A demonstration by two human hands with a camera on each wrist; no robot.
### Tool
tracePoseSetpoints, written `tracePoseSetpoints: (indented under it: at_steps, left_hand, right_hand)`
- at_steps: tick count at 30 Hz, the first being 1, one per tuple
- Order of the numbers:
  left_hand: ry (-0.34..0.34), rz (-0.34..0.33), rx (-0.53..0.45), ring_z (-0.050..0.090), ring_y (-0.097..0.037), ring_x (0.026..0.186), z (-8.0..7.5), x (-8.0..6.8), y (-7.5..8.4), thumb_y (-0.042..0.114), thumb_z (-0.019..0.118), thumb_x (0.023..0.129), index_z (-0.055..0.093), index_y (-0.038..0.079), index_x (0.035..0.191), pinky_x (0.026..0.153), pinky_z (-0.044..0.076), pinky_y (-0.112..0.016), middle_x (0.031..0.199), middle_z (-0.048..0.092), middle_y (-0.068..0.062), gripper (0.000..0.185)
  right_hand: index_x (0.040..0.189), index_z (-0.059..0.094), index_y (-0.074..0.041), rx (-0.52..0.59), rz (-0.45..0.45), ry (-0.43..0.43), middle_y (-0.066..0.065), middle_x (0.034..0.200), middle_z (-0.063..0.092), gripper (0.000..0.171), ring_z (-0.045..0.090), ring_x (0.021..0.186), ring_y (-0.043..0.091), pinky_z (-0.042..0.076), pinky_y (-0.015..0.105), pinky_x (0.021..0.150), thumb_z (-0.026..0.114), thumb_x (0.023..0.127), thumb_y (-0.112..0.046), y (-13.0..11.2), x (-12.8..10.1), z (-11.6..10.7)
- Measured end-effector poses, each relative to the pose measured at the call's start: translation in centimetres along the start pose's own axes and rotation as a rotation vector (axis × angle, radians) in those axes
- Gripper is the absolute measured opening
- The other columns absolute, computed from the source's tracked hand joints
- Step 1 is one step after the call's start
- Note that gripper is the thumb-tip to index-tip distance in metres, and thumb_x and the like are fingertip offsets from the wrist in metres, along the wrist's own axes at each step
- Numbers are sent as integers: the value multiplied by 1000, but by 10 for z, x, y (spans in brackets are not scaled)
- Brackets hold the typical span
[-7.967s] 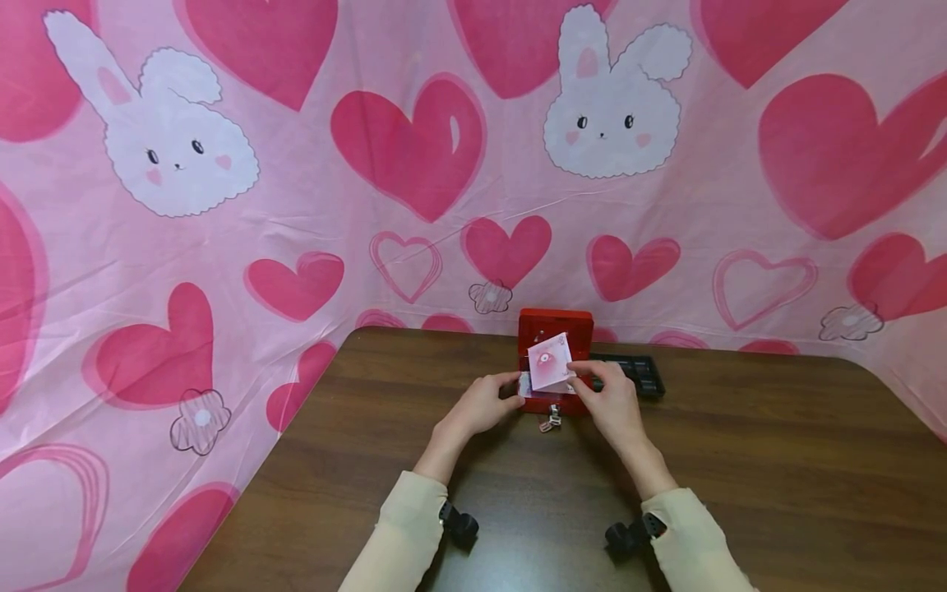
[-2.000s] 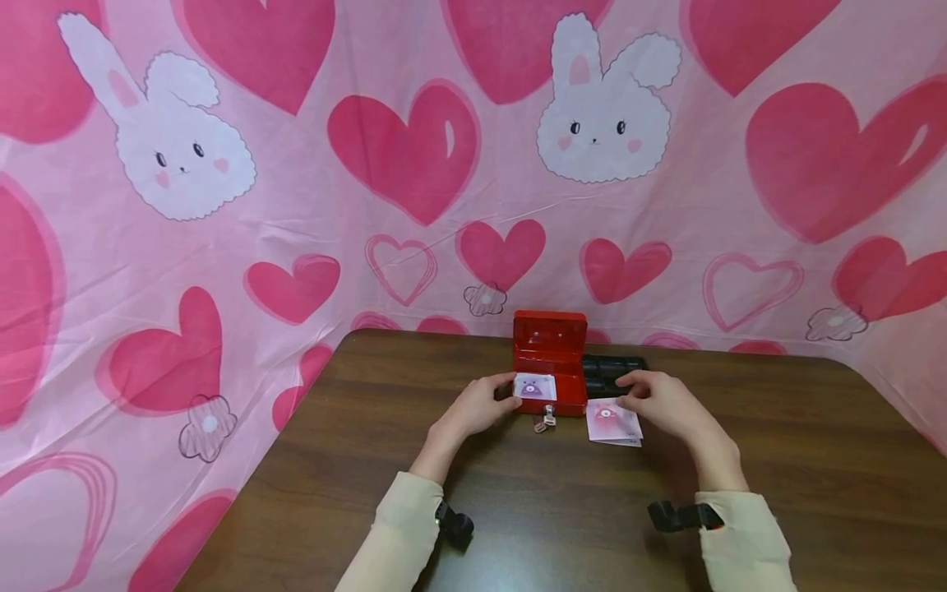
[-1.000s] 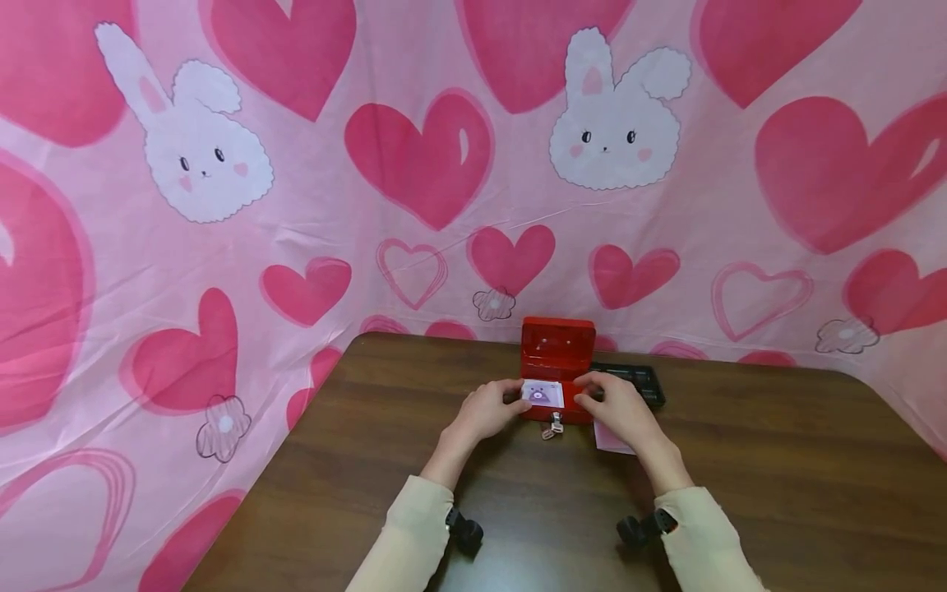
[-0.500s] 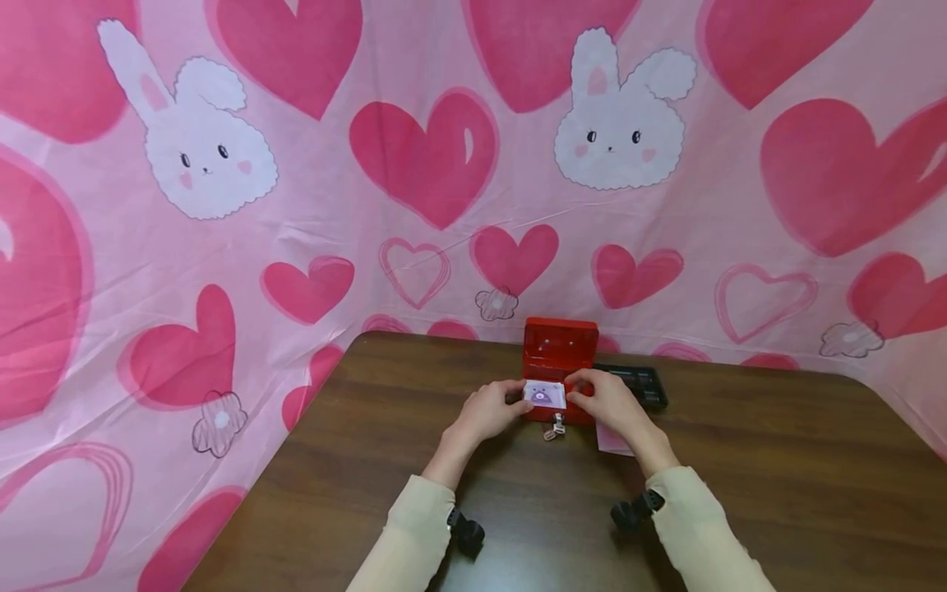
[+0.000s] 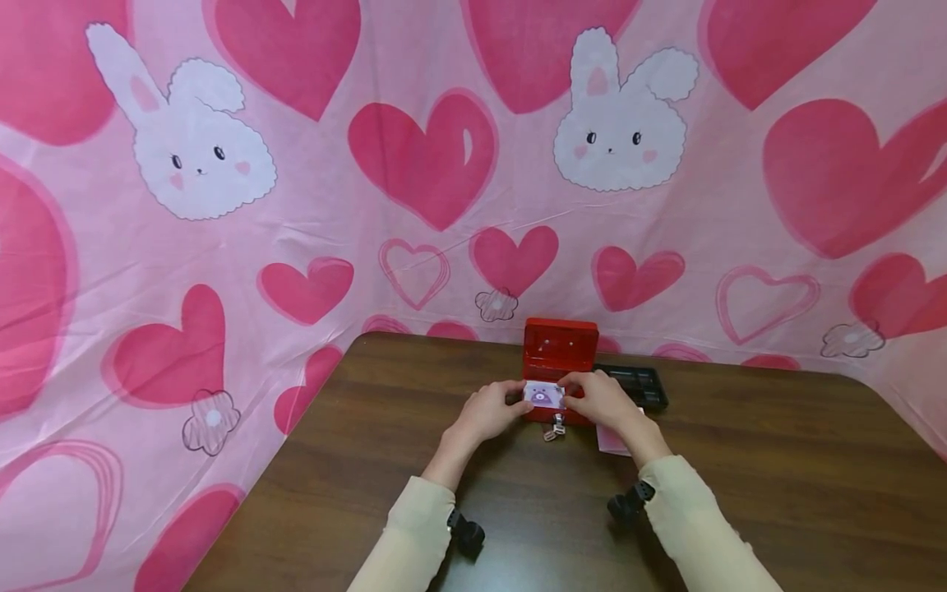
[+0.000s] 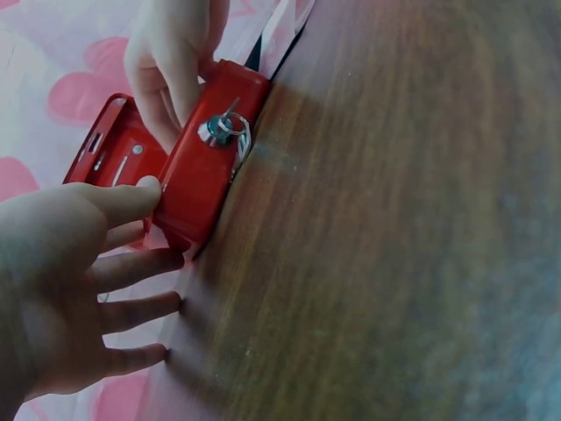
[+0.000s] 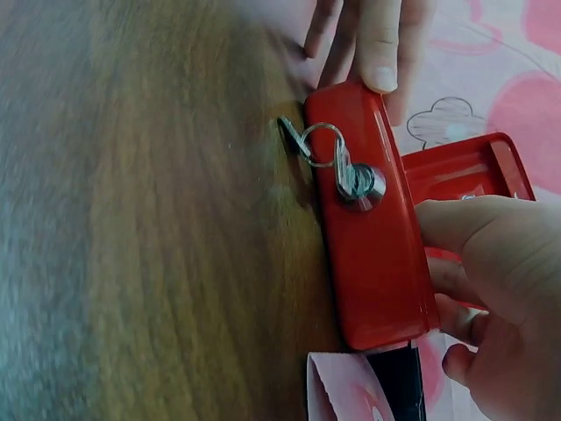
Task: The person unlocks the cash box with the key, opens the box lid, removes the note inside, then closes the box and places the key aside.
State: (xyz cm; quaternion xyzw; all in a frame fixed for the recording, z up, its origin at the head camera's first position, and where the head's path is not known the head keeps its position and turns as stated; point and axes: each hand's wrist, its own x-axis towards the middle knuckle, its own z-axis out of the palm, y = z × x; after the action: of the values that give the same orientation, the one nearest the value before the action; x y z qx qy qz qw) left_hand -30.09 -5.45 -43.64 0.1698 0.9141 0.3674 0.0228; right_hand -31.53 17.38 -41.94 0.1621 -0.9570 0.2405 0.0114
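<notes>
A small red cash box (image 5: 561, 339) stands at the back of the table with its lid raised. My left hand (image 5: 488, 409) holds the box's left end; its thumb lies on the front rim and the other fingers spread along the side in the left wrist view. Inside the box lies a white card with a purple bear (image 5: 543, 395). My right hand (image 5: 601, 400) reaches in, thumb and finger at the card's right edge; its fingertips are hidden behind the box's front wall in the right wrist view. A key ring (image 7: 323, 145) hangs from the lock.
Beside the box, under my right forearm, pink cards (image 5: 611, 442) lie on the wooden table (image 5: 518, 510). A black compartment tray (image 5: 645, 386) sits behind them on the right. A pink heart-and-rabbit cloth (image 5: 414, 74) hangs behind the table.
Pink cards lifted from the box earlier now lie to its right. The right hand has come back from them to the box and shifted left onto the bear card's edge. The left hand stays at the box.
</notes>
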Motion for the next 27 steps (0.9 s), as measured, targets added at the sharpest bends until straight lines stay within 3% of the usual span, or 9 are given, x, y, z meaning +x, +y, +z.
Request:
tracePoseSetpoints:
  at_steps: [7, 14, 27]
  left_hand:
    - [-1, -11, -1, 63, -22, 114, 1, 2, 2, 38, 65, 95, 59, 19, 140, 101, 49, -49, 133, 66, -2, 49]
    - [6, -6, 15, 63, -22, 118, 1, 6, 2, 40, 64, 95, 59, 19, 140, 102, 48, -50, 134, 65, -2, 50]
    - [9, -15, 29, 63, -23, 114, 3, 6, 3, 40, 64, 95, 59, 19, 140, 99, 48, -50, 134, 65, -3, 50]
  right_hand:
    - [117, 70, -11, 56, 19, -20, 10, 108, 73, 31, 62, 99, 26, 52, 53, 94, 71, 89, -23, 1, 5, 3]
    - [116, 71, -8, 121, 6, 17, 13, 114, 72, 29, 64, 105, 31, 50, 55, 98, 70, 90, -21, 5, 9, 6]
    - [129, 65, -9, 242, 46, 19, 19, 130, 64, 48, 58, 116, 37, 47, 59, 101, 75, 86, -26, 6, 6, 6]
